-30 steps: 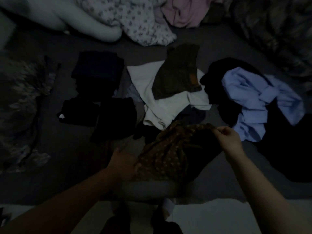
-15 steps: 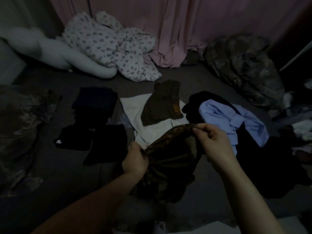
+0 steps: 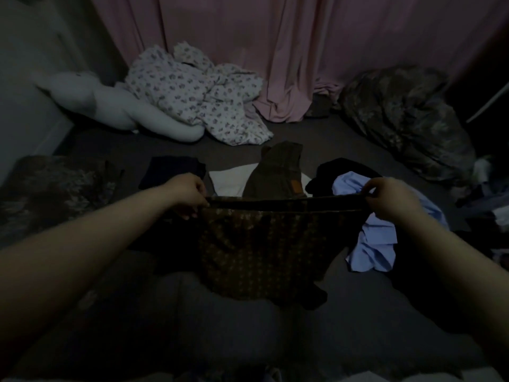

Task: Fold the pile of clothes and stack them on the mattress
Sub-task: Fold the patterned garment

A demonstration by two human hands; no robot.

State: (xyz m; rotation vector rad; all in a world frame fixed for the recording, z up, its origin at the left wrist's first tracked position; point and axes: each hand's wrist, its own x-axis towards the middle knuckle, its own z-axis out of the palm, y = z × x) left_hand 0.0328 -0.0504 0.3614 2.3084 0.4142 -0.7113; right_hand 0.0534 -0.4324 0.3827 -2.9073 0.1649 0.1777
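Brown garment stretched between both hands

Brown garment [image 3: 264, 244], dotted with a small pale pattern, hangs spread over the dark mattress [image 3: 316, 139]. Left hand [image 3: 187, 193] pinches its top edge at the left, right hand [image 3: 388, 199] at the right, arms outstretched and wide apart. Beyond lie olive trousers [image 3: 278, 169] with a tan patch, its writing unreadable, a crumpled blue shirt [image 3: 374, 241] and a folded dark pile [image 3: 170, 169].

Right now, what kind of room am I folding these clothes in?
Most likely a dim bedroom: a dark mattress strewn with clothes, a floral duvet bunched beside a white plush toy, and a pink curtain hanging behind them.
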